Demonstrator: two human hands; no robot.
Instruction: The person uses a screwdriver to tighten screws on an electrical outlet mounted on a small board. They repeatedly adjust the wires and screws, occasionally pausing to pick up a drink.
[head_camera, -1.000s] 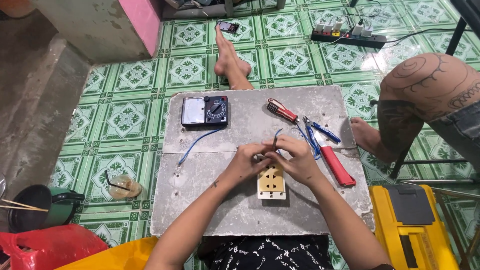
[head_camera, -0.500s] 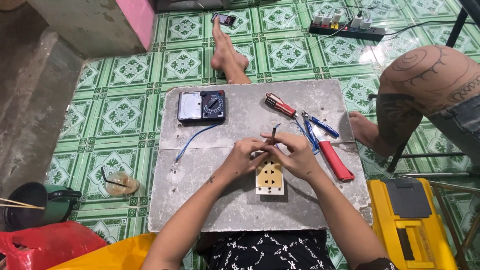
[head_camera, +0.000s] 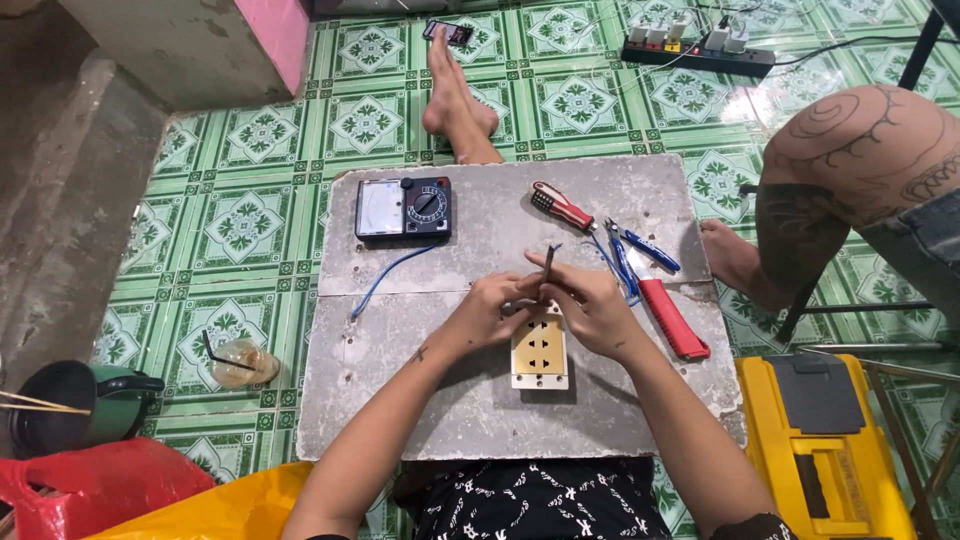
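Head view, left hand (head_camera: 492, 308) and right hand (head_camera: 590, 305) both pinching short wire (head_camera: 549, 262), above wall socket (head_camera: 540, 350)

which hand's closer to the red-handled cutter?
Right. The right hand is just left of the red-handled cutter, almost beside its handle. The left hand sits farther left, beyond the right hand, above the socket.

Bright, even light, soft shadows, glare on green floor tiles (head_camera: 250, 215), sharp focus, slight edge distortion.
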